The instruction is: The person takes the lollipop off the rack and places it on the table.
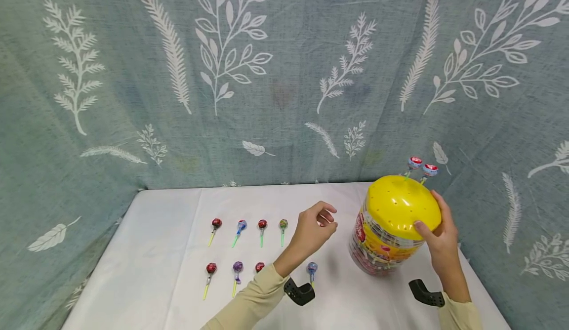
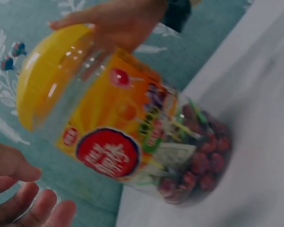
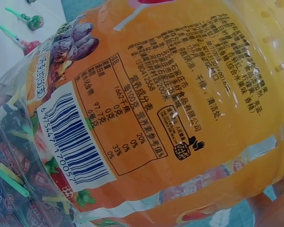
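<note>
A clear plastic lollipop jar (image 1: 386, 243) with a yellow lid (image 1: 395, 206) leans slightly on the right of the table. My right hand (image 1: 440, 241) grips it at the top right, with the thumb over the lid. Two lollipops (image 1: 415, 162) stand with their sticks in the lid's far edge. To the jar's left, my left hand (image 1: 313, 225) hovers apart from it, fingers loosely bent and holding nothing. The left wrist view shows wrapped lollipops (image 2: 206, 163) in the jar's bottom. Its orange label (image 3: 180, 94) fills most of the right wrist view.
Several lollipops lie in two rows on the white-covered table (image 1: 169, 211): a back row (image 1: 263, 225) and a front row (image 1: 237, 267). My left forearm partly covers the front row. A leaf-patterned green cloth (image 1: 284, 83) hangs behind and at both sides.
</note>
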Tool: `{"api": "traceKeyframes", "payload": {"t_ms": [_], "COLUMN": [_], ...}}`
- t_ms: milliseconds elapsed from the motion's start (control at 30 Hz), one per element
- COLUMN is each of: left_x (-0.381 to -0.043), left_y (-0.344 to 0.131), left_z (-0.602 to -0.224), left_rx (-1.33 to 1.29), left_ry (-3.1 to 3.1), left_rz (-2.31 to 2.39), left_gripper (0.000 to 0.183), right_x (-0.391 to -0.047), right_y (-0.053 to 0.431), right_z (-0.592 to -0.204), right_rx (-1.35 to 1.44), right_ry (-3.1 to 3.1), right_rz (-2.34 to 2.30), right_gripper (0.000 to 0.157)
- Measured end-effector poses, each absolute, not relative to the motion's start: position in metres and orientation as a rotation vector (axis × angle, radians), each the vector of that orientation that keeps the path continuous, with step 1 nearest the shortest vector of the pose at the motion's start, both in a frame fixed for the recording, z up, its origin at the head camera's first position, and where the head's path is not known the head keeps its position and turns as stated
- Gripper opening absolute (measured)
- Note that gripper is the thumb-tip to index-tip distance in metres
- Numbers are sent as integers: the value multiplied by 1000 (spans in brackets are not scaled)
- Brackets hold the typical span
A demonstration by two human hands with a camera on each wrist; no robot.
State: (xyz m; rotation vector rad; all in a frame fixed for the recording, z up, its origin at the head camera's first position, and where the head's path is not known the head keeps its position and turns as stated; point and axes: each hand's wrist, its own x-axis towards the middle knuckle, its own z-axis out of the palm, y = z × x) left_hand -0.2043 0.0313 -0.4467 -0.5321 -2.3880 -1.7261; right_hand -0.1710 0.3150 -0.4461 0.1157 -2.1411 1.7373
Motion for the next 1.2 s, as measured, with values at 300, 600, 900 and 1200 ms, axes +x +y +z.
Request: {"api": "traceKeyframes", "payload": {"t_ms": [300,600,900,1200], "left_x": [-219,-227,-239,-254], "left_y": [45,57,69,88], "left_z": [-409,-387,-370,-359], "left_rx": [-630,-712,-788,-914], "left_ry": [-2336,-2323,-2290,-2264], "left_rz": [-1750,-1763,-1771,-1791], "left_gripper": [20,21,22,24], "right_x": [-173,-173,-173,-172], "right_y": [315,316,317,317], "right_z": [-448,-447,-447,-448], "right_rx": [148,174,167,146], "right_ry": [-2150,-2145,-2154,-2163], "right_rz": [1712,1705,1681,1680], "right_gripper": [74,74,74,74]}}
